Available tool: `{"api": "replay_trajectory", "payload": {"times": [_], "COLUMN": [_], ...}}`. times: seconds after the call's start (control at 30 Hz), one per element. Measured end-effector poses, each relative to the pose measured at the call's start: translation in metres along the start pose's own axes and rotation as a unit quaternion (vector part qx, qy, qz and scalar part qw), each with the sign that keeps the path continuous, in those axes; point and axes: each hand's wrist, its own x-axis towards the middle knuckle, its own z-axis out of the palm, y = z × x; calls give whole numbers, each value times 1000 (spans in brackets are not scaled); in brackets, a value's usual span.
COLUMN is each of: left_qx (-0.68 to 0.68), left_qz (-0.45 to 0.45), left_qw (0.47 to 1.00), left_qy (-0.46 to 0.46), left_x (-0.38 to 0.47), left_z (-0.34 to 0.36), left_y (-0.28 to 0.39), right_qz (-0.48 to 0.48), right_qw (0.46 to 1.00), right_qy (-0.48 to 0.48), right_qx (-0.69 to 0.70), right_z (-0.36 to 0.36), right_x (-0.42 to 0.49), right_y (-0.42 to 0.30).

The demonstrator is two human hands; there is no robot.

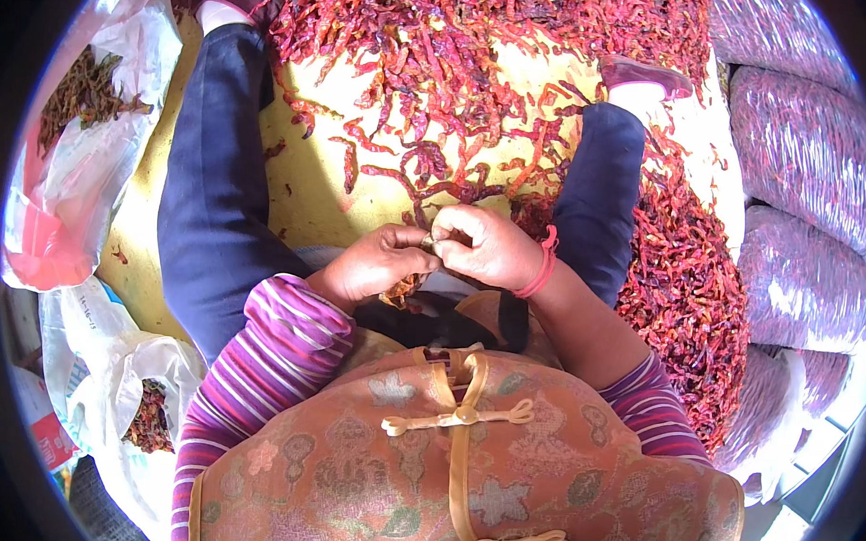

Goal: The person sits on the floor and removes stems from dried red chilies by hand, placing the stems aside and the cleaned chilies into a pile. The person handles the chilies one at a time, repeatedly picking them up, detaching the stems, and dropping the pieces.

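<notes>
My left hand (376, 265) holds a brownish-orange dried chilli (402, 291), which hangs below its fingers. The fingertips of my right hand (487, 247) meet those of the left and pinch a small pale-green bit, perhaps the stem end (429, 240). A pink band (545, 264) circles the right wrist. Just beyond both hands, loose red dried chillies (426, 159) lie scattered on a yellow sheet (311, 187). A dark cloth (438, 321) lies in my lap beneath the hands, and the fingers hide much of what they hold.
A large chilli heap (485, 15) spreads between my feet, another pile (689, 301) along my right leg. Stuffed clear plastic sacks (801, 162) are stacked at right. On the left stand an open plastic bag (85, 180) with brownish dried pieces and a white woven sack (108, 345) with chilli bits.
</notes>
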Motion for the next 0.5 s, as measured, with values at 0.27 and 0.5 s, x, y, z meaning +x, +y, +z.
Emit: {"api": "replay_trajectory", "payload": {"times": [0.27,0.5], "left_qx": [-137,-100], "left_qz": [-43,-29], "left_qw": [989,994], "left_qy": [21,19], "left_x": [1,8], "left_z": [3,-2], "left_y": [6,14], "right_qz": [-51,42], "right_qw": [998,998], "right_qy": [-18,34], "right_qx": [-27,24], "right_z": [-6,-59], "right_x": [-1,44], "right_y": [-3,51]}}
